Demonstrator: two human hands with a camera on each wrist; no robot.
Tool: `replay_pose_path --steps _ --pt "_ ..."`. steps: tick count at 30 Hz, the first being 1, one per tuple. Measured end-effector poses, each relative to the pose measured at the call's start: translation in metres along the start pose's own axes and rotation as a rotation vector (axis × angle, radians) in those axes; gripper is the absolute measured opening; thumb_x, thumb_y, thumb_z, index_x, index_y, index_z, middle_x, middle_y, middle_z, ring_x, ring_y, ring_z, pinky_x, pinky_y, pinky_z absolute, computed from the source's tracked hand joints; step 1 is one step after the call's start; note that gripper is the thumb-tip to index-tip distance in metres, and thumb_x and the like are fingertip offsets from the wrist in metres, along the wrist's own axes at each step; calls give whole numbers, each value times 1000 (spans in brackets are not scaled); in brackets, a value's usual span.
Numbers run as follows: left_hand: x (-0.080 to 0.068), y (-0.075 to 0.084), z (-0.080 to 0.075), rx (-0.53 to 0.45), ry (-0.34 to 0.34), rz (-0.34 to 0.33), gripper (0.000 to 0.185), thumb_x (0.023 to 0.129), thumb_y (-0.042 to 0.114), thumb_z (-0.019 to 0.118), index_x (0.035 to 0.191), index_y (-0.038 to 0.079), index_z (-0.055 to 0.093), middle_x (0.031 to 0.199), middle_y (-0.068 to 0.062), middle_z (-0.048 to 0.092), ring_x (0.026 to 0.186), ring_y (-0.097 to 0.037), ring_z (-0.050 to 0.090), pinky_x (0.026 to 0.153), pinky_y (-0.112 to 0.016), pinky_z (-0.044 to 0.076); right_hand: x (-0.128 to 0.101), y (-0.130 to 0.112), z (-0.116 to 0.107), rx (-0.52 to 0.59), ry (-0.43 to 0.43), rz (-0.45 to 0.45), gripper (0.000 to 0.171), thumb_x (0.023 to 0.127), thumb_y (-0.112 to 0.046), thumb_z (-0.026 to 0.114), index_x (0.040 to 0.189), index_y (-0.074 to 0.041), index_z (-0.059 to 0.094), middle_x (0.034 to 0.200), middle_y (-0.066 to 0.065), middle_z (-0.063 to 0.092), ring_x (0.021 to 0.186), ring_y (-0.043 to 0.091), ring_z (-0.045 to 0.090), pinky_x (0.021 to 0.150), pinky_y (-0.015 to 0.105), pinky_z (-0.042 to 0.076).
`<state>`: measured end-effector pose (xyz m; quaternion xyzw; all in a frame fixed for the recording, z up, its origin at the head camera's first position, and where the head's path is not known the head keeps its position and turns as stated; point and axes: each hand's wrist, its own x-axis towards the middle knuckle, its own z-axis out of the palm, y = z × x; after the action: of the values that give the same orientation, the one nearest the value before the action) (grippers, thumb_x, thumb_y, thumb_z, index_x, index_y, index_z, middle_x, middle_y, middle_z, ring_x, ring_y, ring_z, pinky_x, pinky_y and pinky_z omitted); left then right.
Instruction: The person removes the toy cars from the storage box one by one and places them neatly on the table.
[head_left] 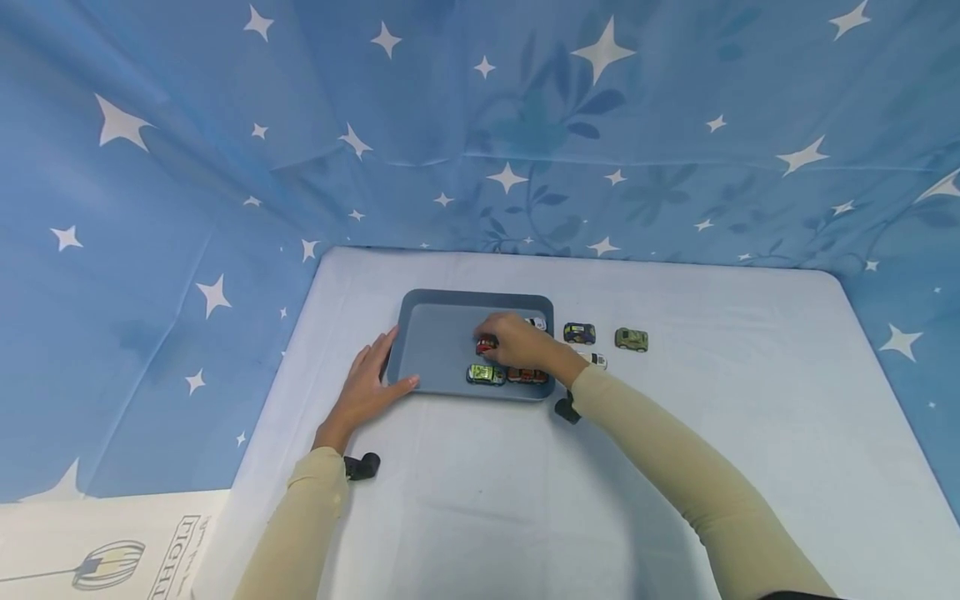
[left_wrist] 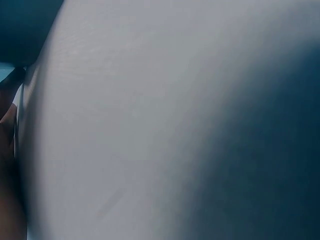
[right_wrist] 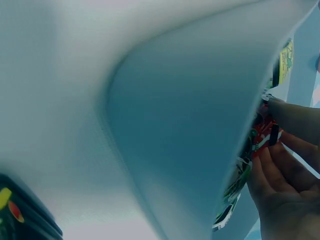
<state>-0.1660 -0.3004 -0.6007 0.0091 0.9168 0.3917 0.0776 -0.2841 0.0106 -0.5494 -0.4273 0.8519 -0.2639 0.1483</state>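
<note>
A shallow grey-blue tray (head_left: pixel 431 337) lies on the white-covered table. My left hand (head_left: pixel 363 387) rests at the tray's left side, fingers spread and straight, thumb over the front left corner. Inside the tray my right hand (head_left: pixel 521 340) pinches a red toy car (head_left: pixel 487 343) between thumb and fingertips; the right wrist view shows the red car (right_wrist: pixel 265 137) partly behind the tray wall (right_wrist: pixel 185 115). Near the tray's front edge are a lime-green toy car (head_left: pixel 484 375) and an orange-red one (head_left: pixel 527 376). A white toy car (head_left: pixel 536 322) shows behind my right hand.
Right of the tray stand a dark blue toy car (head_left: pixel 579 333), an olive-green one (head_left: pixel 632 339) and a white one (head_left: pixel 597 360), partly hidden by my right wrist. A blue curtain (head_left: pixel 507 125) with stars hangs behind the table. A printed sheet (head_left: pixel 105 550) lies at lower left.
</note>
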Motion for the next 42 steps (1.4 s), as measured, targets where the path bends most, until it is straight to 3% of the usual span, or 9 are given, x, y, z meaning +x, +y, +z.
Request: replay_pose_path --steps 14,23,42 --pt "2 -2 0 -2 2 3 102 94 57 75 174 34 16 179 -11 13 162 -44 5 121 -75 15 -3 1 4 -25 56 -33 30 97 -1 78 126 6 74 121 20 73 109 32 70 92 42 59" --pt "1 -1 0 -13 3 17 101 95 58 74 174 32 17 179 -13 13 162 -45 4 122 -74 15 -2 2 6 -32 33 41 31 100 -7 78 127 6 73 122 17 73 111 29 69 93 41 58" --pt "0 0 1 -2 3 -5 99 96 57 73 174 32 18 178 -14 12 162 -45 3 121 -75 14 -6 -3 -10 -22 52 -24 28 101 -4 75 127 6 74 123 18 73 113 30 70 94 42 59"
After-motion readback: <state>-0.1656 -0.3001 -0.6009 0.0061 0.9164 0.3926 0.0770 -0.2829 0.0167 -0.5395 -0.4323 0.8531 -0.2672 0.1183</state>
